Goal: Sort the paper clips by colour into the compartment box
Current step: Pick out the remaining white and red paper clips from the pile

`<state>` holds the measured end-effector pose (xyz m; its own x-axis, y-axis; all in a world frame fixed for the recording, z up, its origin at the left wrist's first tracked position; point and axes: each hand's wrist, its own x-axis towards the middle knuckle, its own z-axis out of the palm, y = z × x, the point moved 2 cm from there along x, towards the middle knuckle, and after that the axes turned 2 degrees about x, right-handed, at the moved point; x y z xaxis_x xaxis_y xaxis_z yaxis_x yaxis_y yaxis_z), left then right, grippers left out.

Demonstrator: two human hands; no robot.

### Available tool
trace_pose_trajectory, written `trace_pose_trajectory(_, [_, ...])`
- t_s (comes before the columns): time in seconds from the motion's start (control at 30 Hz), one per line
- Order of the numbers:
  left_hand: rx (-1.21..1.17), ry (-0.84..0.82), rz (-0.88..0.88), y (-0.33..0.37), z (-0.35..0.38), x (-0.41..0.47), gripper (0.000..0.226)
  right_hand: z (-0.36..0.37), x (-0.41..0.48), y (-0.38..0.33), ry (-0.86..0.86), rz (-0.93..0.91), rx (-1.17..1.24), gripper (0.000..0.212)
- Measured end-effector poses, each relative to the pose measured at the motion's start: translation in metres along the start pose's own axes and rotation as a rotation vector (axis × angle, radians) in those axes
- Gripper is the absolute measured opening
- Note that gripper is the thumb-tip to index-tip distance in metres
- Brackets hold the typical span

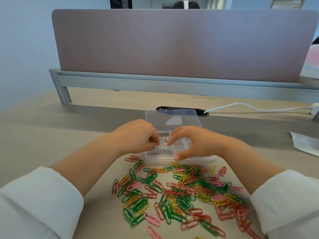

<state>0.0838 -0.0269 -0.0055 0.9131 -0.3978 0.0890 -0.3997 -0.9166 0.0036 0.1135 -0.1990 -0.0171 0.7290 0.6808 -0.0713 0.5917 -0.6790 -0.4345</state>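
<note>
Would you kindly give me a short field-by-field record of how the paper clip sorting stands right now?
container: clear compartment box, its lid open
sorted: white clips in one left compartment
left hand: fingers curled, apparently pinching white clips
right hand: fingertips touching the white clips, thumb at the box's front wall
unsorted: loose clips, red, green, yellow and pink, on the table in front of the box

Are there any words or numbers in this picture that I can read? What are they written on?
None can be read.
White label on the black object behind the compartment box: too small and blurred to read.
Pale pink item at the right edge: faint marks, too blurred to read.
Paper clips and box: no writing visible.
</note>
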Motion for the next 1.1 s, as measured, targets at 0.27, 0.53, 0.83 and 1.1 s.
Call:
trace_pose_trajectory(0.27, [-0.026, -0.042, 0.024, -0.001, 0.004, -0.002, 0.032, -0.001, -0.002, -0.01, 0.028, 0.019, -0.08, 0.048])
trace_pose_trajectory(0.53, [0.014, -0.026, 0.002, -0.018, -0.019, -0.03, 0.017, -0.003, -0.004, -0.042, 0.209, -0.09, -0.095, 0.019])
trace_pose_trajectory(0.83, [-0.131, -0.076, -0.059, -0.028, 0.011, -0.056, 0.027, 0.036, -0.009, -0.079, 0.101, -0.133, -0.125, 0.02])
trace_pose_trajectory(1.1, [-0.155, 0.029, -0.133, -0.029, 0.021, -0.066, 0.012, 0.045, -0.011, -0.067, 0.212, -0.03, -0.12, 0.034])
